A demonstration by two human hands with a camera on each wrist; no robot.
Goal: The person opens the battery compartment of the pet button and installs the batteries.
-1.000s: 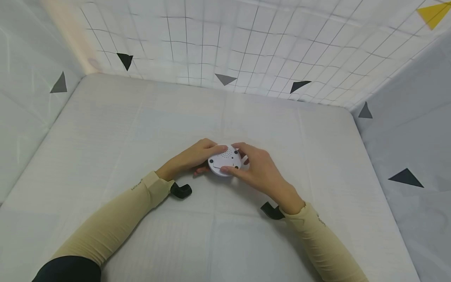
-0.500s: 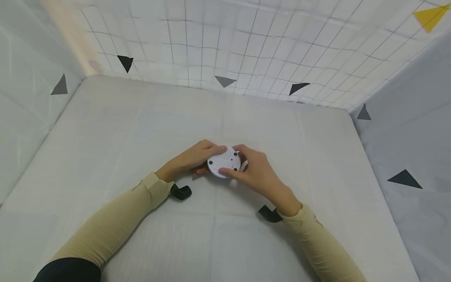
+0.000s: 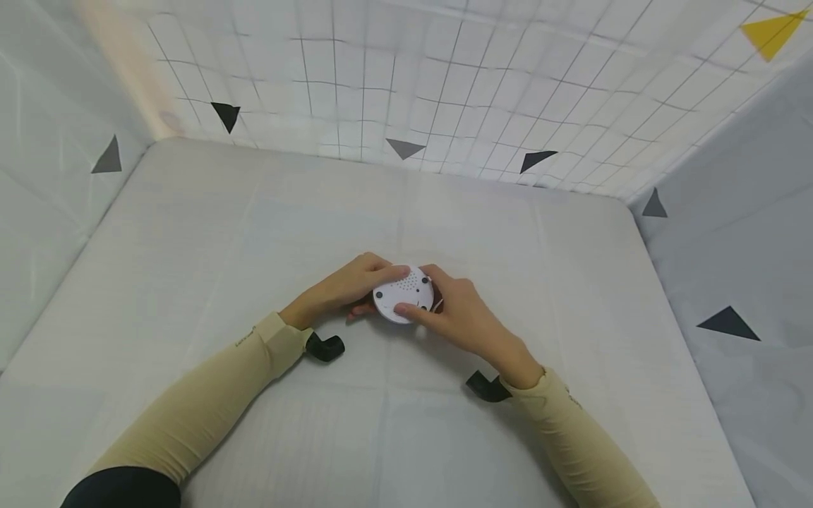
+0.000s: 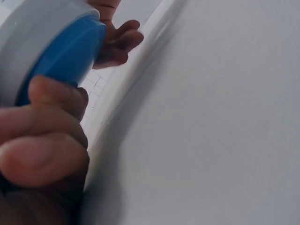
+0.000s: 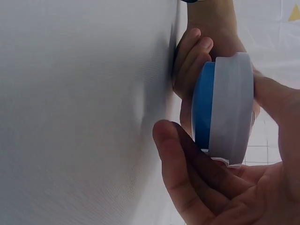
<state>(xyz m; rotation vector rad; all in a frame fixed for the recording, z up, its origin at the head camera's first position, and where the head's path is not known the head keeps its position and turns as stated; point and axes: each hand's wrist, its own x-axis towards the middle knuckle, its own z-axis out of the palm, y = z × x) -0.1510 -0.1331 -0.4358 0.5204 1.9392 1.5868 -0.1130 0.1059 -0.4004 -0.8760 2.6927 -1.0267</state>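
A round white sound button (image 3: 390,303) is held above the table, its underside facing up with speaker holes and dark rubber feet. Its blue dome (image 5: 203,108) faces down toward the table in the right wrist view. My left hand (image 3: 351,282) grips the left rim, thumb on the underside and fingers beneath. From the right, my right hand (image 3: 466,314) pinches it, with the thumb pressed on the underside near the lower edge. A thin white piece (image 3: 437,305) shows at the rim by the right fingers; its kind is unclear. The left wrist view shows fingertips against the dome.
The white-covered table (image 3: 286,204) spreads around the hands. Behind it rises a white grid-patterned sheet (image 3: 356,70) with dark triangles, and pale sheets stand at both sides. A black curved piece (image 3: 325,348) sticks out from the left cuff, another (image 3: 488,386) from the right.
The right thumb has slid slightly down and left across the button's underside. The view has shifted a little; the left hand keeps its grip, and the white piece at the rim shows less.
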